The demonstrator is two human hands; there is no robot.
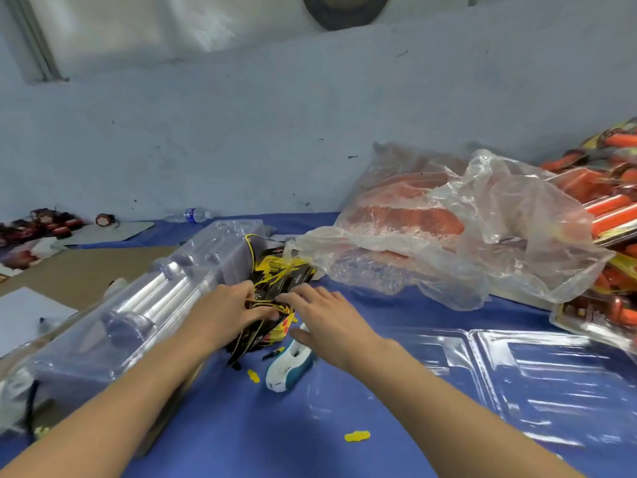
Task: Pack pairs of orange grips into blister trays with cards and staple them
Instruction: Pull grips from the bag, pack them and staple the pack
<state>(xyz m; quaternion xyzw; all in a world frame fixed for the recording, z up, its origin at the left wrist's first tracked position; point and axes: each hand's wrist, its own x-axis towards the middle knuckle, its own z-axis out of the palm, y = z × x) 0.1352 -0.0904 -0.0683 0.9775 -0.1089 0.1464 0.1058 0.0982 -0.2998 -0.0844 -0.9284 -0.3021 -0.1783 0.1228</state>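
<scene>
A stack of black-and-yellow cards (275, 274) stands at the middle of the blue table (275, 426). My left hand (227, 308) grips the stack's near end, fingers curled round the cards. My right hand (327, 315) lies on the cards with fingers stretched out. A white-and-teal stapler (289, 367) sits just below my right hand. An open clear blister tray (537, 377) lies flat at the right. A clear plastic bag (431, 229) holds the orange grips (406, 215) behind it.
A tall pile of nested clear blister trays (144, 312) lies on its side at the left. Finished orange packs (606, 201) are heaped at the far right. A water bottle (189, 215) lies by the wall. Yellow card scraps (356, 436) dot the cloth.
</scene>
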